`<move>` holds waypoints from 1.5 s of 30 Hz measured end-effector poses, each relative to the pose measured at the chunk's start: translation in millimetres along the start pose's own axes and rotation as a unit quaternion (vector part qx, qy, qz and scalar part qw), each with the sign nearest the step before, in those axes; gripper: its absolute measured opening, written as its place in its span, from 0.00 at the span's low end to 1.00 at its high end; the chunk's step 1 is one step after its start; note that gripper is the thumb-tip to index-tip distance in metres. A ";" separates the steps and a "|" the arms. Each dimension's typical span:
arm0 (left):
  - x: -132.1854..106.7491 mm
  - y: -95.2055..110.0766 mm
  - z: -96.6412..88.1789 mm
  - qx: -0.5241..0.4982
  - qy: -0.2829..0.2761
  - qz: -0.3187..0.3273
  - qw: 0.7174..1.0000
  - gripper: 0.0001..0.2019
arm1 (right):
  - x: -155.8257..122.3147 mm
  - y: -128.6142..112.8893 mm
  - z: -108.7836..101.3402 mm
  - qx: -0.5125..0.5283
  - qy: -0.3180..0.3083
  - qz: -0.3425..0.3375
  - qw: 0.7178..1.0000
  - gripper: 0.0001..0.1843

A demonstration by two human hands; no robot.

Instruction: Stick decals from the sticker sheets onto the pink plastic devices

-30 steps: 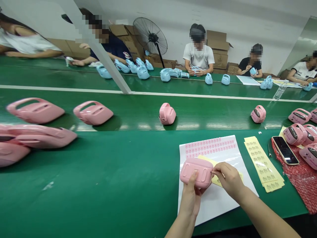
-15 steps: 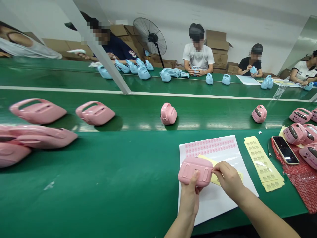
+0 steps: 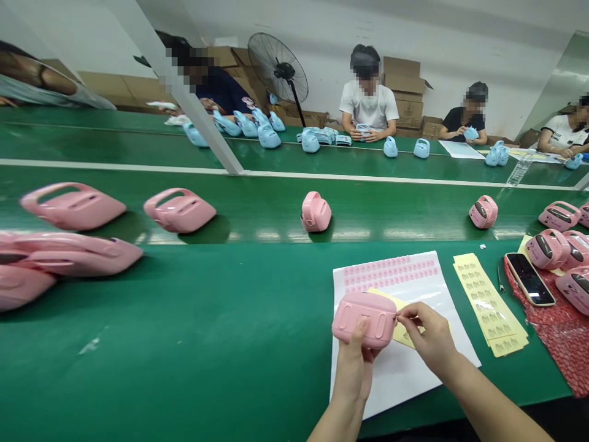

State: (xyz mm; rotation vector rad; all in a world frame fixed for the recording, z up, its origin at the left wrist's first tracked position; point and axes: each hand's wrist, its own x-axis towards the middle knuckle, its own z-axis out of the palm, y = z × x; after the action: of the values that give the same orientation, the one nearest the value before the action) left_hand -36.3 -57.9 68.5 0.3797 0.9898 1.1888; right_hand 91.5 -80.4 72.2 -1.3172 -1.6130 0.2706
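My left hand is closed around a pink plastic device, its thumb lying over the face with two raised oval pads. Beside the device's right edge, my right hand pinches thumb and forefinger together; whatever is between the fingertips is too small to make out. Under both hands lies a white sheet with rows of small pink stickers along its top. A yellow sticker sheet rests on it, partly hidden by the device and my right hand.
Yellow sticker sheets lie to the right, then a phone on red bubble wrap. Finished-looking pink devices crowd the right edge; others sit left. More stand along the green belt. Co-workers handle blue devices opposite.
My right hand has shifted slightly right and down, still pinching near the device's edge. Several pink devices on the belt have slid a little to the right. A co-worker at far left has moved.
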 end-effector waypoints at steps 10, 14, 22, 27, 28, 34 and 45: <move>-1.8 2.3 1.8 0.008 0.004 0.024 1.000 0.32 | 1.8 -0.7 6.9 -0.023 0.022 -0.065 0.997 0.06; -3.5 1.6 2.2 0.009 -0.001 0.021 1.000 0.31 | 5.5 2.9 4.2 -0.008 0.048 -0.051 0.998 0.05; -1.9 4.9 -2.4 -0.014 -0.016 -0.009 1.000 0.34 | -5.3 28.6 -22.2 0.056 0.056 0.183 0.980 0.06; -3.2 5.8 -4.8 -0.029 -0.038 -0.021 0.999 0.35 | -27.7 55.6 -36.0 -0.008 0.071 0.217 0.973 0.09; -3.9 5.3 -3.9 -0.030 -0.044 -0.027 0.998 0.35 | -31.4 59.6 -38.1 -0.016 0.081 0.223 0.971 0.09; -7.7 0.2 6.0 -0.040 -0.067 -0.079 0.994 0.36 | -41.8 71.6 -45.9 -0.035 0.098 0.239 0.965 0.09; 5.7 -20.6 11.1 -0.060 -0.155 -0.155 0.974 0.34 | -43.0 88.5 -48.0 0.083 0.160 0.368 0.912 0.19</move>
State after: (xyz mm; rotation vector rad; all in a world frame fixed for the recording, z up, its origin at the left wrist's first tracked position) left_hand -14.8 -57.9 57.4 0.2907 0.6741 0.8683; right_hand 179.7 -101.3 10.8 -1.6896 -0.7481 0.5961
